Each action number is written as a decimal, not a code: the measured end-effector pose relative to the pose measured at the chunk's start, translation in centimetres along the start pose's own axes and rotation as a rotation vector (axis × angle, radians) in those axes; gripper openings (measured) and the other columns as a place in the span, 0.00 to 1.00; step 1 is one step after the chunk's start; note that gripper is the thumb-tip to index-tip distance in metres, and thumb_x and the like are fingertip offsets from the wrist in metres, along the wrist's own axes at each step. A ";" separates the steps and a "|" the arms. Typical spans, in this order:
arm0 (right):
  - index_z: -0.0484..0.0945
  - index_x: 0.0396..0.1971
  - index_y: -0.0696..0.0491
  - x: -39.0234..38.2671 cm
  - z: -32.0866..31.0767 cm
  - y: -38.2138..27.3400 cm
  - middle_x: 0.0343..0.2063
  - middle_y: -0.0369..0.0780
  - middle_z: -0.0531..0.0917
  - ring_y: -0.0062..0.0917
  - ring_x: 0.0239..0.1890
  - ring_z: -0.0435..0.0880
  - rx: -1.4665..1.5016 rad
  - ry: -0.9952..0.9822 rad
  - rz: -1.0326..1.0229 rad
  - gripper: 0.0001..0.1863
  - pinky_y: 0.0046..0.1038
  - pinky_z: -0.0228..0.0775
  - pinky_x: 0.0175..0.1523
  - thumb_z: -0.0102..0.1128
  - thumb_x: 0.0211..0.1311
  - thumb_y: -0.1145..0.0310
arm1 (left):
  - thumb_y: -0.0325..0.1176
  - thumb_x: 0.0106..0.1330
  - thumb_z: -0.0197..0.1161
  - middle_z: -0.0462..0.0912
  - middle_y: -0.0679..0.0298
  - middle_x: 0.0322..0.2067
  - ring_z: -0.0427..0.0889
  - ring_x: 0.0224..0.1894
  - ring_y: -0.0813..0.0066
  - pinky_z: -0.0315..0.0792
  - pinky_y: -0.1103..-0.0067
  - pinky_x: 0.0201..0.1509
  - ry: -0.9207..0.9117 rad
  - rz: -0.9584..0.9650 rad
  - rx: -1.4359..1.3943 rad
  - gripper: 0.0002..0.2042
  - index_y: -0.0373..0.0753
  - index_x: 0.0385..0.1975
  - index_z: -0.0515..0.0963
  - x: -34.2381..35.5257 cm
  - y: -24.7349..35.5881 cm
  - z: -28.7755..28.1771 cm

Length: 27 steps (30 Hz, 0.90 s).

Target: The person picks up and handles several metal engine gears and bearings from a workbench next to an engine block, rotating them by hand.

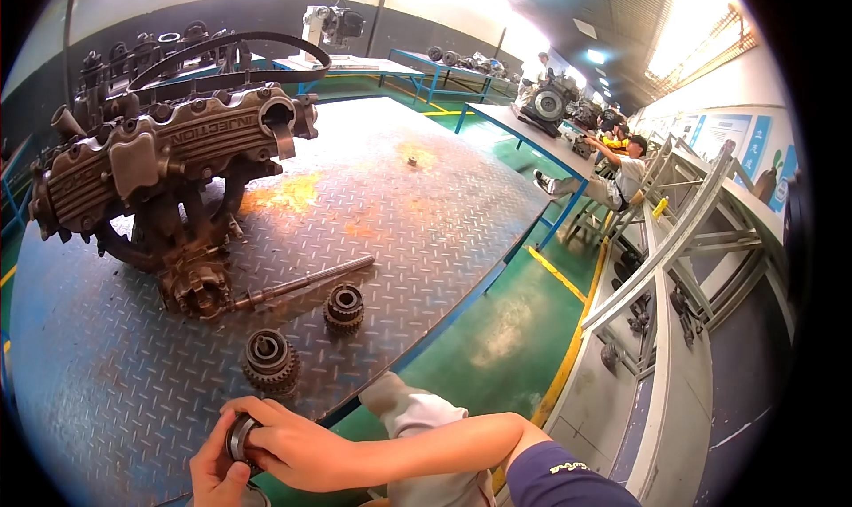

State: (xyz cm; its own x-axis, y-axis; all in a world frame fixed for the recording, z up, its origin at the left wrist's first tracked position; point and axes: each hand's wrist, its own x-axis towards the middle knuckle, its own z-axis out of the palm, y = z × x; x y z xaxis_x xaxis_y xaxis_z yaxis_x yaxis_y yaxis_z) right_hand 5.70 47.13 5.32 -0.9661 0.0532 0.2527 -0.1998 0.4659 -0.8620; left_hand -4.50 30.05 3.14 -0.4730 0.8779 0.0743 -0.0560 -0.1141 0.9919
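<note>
At seven o'clock, our left hand [211, 471] and right hand [297, 447] grip a metal ring [237, 438], long axis roughly twelve-to-six.

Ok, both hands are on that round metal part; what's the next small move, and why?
I'd probably have the left hand and right hand set the round metal part on the tabletop, left of the nearer gear: they hold it near the table's edge, and bare surface shows there.

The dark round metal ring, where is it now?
In the head view, lower left, the ring is held between left hand and right hand, on the near side of the larger toothed metal gear.
</note>
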 end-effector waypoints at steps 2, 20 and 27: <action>0.78 0.29 0.65 0.0 0.3 0.2 0.63 0.50 0.66 0.47 0.59 0.71 0.034 0.035 -0.035 0.05 0.40 0.66 0.62 0.57 0.60 0.78 | 0.46 0.71 0.63 0.65 0.56 0.69 0.69 0.67 0.64 0.69 0.72 0.65 0.001 0.004 -0.006 0.36 0.34 0.73 0.58 0.0 -0.1 0.0; 0.73 0.30 0.61 0.6 -1.2 -0.2 0.70 0.51 0.58 0.49 0.70 0.56 0.132 -0.077 -0.039 0.03 0.46 0.52 0.70 0.57 0.60 0.78 | 0.53 0.63 0.70 0.69 0.58 0.62 0.72 0.62 0.67 0.70 0.72 0.64 0.091 -0.023 -0.152 0.41 0.37 0.69 0.60 1.1 0.5 0.5; 0.73 0.32 0.59 0.9 -1.4 0.9 0.74 0.50 0.51 0.52 0.74 0.49 0.174 -0.161 -0.025 0.02 0.50 0.49 0.72 0.57 0.62 0.78 | 0.53 0.58 0.75 0.70 0.62 0.57 0.75 0.57 0.70 0.71 0.73 0.60 0.167 -0.104 -0.268 0.42 0.43 0.67 0.59 1.3 0.6 1.0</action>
State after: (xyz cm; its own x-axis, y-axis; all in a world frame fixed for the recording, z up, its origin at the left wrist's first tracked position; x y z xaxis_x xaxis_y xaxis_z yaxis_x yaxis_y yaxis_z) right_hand 4.91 48.79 5.38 -0.9713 -0.1046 0.2137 -0.2359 0.3052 -0.9226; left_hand -4.28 31.58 3.90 -0.5889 0.8055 -0.0659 -0.3306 -0.1657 0.9291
